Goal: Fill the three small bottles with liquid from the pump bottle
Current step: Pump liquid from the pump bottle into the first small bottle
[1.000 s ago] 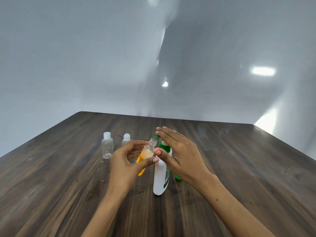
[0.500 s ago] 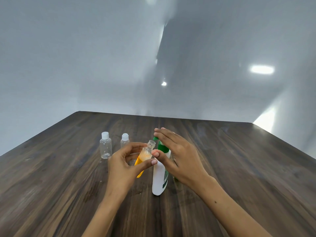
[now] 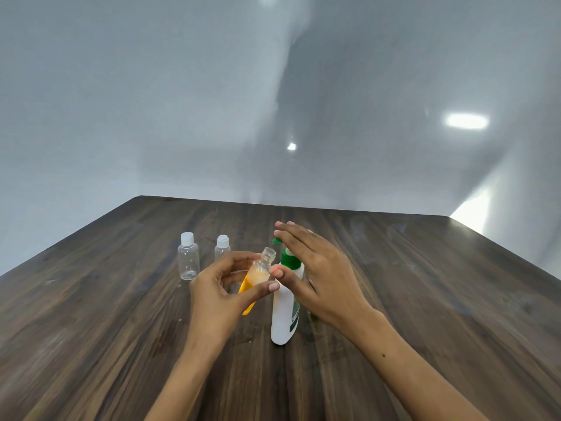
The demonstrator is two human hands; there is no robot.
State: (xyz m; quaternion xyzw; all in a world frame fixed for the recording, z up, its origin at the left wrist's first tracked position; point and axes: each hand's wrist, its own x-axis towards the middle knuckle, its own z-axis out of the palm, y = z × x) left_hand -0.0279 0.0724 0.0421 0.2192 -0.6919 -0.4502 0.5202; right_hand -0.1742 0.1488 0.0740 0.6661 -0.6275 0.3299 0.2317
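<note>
My left hand [image 3: 218, 287] pinches the open small bottle [image 3: 258, 275] between thumb and fingers, tilted so its uncapped mouth points up and to the right, just below the green spout [image 3: 277, 240] of the pump bottle [image 3: 283, 311]. Orange liquid fills the small bottle's lower part. My right hand [image 3: 321, 278] lies flat on the pump head, fingers straight and together, thumb beside the green collar. The white pump bottle stands upright on the wooden table [image 3: 425, 299], between my hands; its green label is too blurred to read. Two capped clear bottles stand farther left: one [image 3: 188, 261] well apart, the other [image 3: 222, 249] just behind my left fingers.
</note>
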